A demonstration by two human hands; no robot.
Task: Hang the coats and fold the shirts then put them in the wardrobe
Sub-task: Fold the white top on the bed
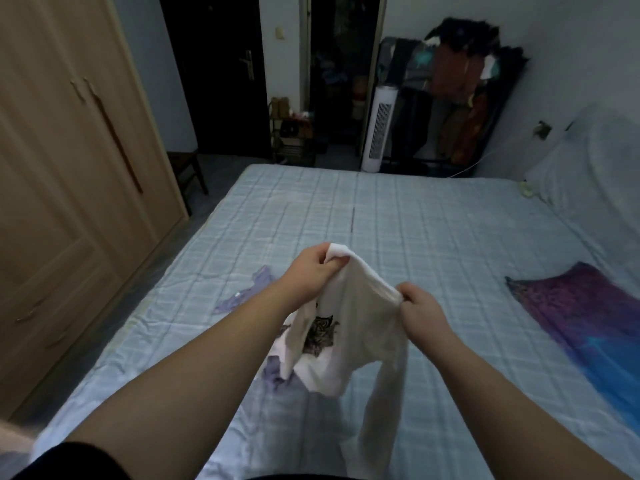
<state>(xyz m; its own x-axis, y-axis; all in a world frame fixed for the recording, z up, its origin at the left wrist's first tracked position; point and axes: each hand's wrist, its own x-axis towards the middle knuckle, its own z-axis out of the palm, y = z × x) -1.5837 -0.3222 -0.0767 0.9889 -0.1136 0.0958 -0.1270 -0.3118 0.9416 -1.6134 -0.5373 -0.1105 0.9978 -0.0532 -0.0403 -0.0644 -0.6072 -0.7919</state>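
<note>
Bed (398,220): the middle and lower frame is filled; a pale blue checked cover is seen.
Wardrobe (69,168): the left edge is taken up; its doors are closed.
Clothes rack (460,109): stood at upper right, hung with dark garments.
Purple-blue garment (595,323): laid flat at the right edge of the bed.
White shirt (349,323): held up at centre above the bed, a dark print showing, a sleeve hanging low.
Lilac garment (242,296): lying crumpled left of centre, partly under the shirt.
Left hand (313,268): the shirt's upper edge is gripped.
Right hand (422,311): the same edge is pinched, lower right.
</note>
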